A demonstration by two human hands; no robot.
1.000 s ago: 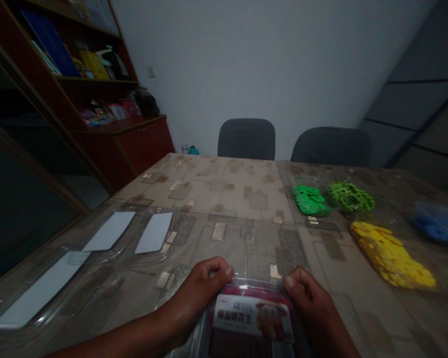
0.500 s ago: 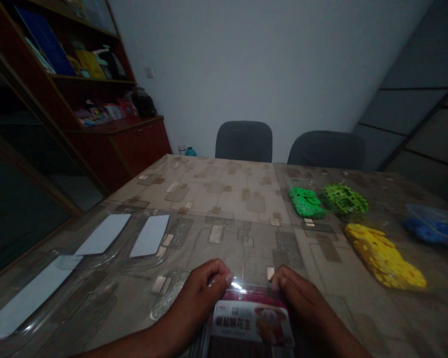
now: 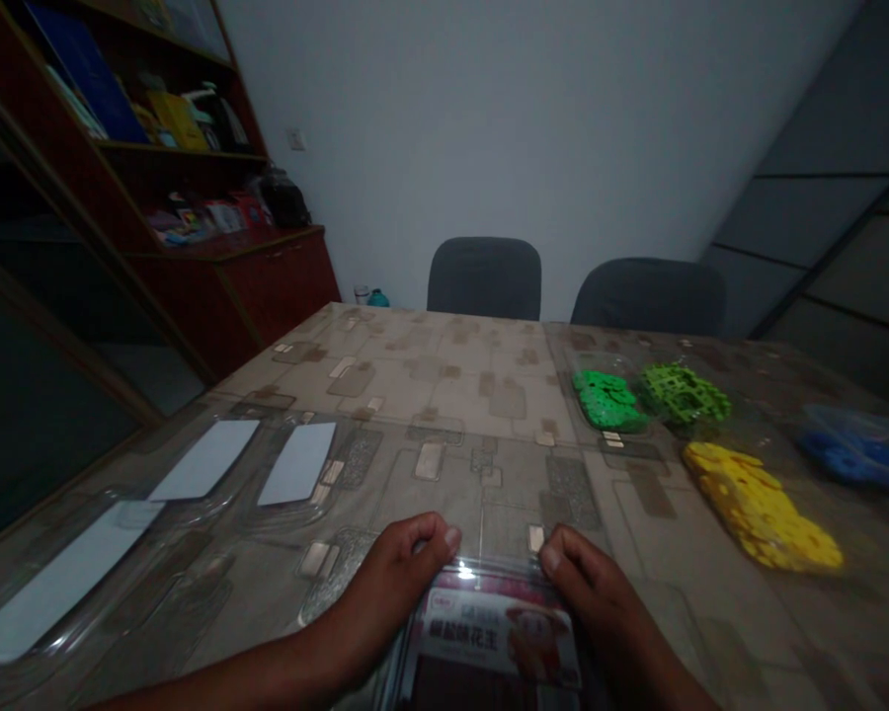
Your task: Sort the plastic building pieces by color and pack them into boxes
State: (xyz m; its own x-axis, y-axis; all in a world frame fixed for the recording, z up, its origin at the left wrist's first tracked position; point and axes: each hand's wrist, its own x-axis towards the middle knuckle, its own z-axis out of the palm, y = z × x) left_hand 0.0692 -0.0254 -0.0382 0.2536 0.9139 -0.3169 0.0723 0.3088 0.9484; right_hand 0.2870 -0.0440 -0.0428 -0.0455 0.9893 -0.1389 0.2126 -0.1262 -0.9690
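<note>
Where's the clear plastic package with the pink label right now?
In the head view, the clear plastic package sits bottom centre on the beige patterned table, between the left hand and right hand.

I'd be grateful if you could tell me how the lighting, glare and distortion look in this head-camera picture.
In the head view, the exposure is dim, leaving the left hand and right hand dark; a small glare spot sits on the plastic food pack between them; wide-angle distortion makes the wooden cabinet lean.
</note>
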